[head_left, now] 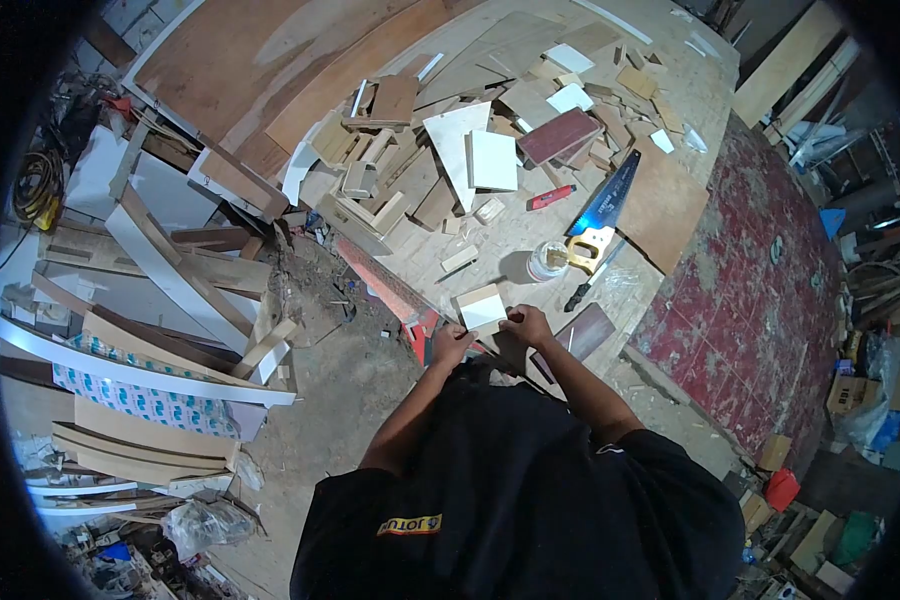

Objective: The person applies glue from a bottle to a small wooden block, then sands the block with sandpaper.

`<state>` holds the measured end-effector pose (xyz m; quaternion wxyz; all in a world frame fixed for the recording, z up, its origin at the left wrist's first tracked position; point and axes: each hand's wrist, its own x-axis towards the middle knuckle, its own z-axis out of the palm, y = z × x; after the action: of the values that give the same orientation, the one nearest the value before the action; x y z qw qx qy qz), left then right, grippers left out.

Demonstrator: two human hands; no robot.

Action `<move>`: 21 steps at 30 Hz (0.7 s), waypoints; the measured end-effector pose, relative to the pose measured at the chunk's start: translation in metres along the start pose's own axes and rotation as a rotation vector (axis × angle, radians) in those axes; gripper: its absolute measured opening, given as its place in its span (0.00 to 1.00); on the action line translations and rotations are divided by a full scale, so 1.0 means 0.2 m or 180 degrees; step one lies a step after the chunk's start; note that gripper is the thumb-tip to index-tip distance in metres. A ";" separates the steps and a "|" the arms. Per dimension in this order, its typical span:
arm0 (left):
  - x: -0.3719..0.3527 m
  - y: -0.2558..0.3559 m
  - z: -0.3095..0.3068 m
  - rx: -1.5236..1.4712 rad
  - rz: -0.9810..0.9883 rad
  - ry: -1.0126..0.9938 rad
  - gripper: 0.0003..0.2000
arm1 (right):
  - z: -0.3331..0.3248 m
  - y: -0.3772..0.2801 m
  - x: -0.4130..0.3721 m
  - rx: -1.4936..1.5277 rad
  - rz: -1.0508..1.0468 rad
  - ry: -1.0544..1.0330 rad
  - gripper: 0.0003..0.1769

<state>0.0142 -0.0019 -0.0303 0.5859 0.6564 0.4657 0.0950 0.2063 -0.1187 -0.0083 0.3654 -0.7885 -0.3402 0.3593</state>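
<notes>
A small wooden block with a white front face and a bare wood top is held at the near edge of the worktable. My left hand has its fingers closed at the block's lower left corner. At the right edge of the block, my right hand pinches with bent fingers. An open jar stands just beyond the right hand. Beside it lies a handsaw with a yellow handle, and a black-handled tool. A brownish panel lies under my right forearm.
Wood offcuts, including a white board and a dark red block, crowd the table's far side. A red marker-like object lies near the saw. Curved wooden strips are stacked at left; a dusty red surface adjoins at right.
</notes>
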 end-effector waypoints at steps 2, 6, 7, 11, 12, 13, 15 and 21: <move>-0.01 0.04 -0.01 0.0179 0.0131 0.0029 0.16 | 0.00 0.00 -0.01 0.0174 0.0033 0.0014 0.17; 0.02 -0.05 0.01 0.0255 0.0182 0.0071 0.16 | -0.01 -0.02 -0.01 0.0172 0.0033 0.0023 0.17; 0.02 -0.04 0.01 0.0111 0.0070 0.0032 0.15 | -0.01 -0.02 -0.01 0.0122 0.0021 -0.0003 0.17; 0.02 -0.03 0.01 0.0066 -0.0028 0.0028 0.15 | -0.01 0.00 0.00 0.0079 0.0017 -0.0020 0.16; 0.02 -0.03 0.01 0.0068 -0.0027 0.0028 0.15 | 0.00 0.00 0.00 0.0081 0.0017 -0.0019 0.16; 0.02 -0.04 0.02 0.0028 -0.0035 0.0048 0.15 | 0.00 0.00 0.00 0.0122 0.0036 -0.0023 0.16; 0.03 -0.06 0.02 -0.0011 -0.0044 0.0067 0.15 | 0.00 -0.01 -0.01 0.0163 0.0056 -0.0025 0.16; 0.08 -0.13 0.03 0.0071 -0.0108 0.0053 0.16 | -0.01 -0.02 -0.01 0.0103 0.0079 -0.0031 0.18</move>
<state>0.0138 0.0017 -0.0610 0.5761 0.6541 0.4827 0.0854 0.2067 -0.1188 -0.0033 0.3719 -0.7849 -0.3262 0.3731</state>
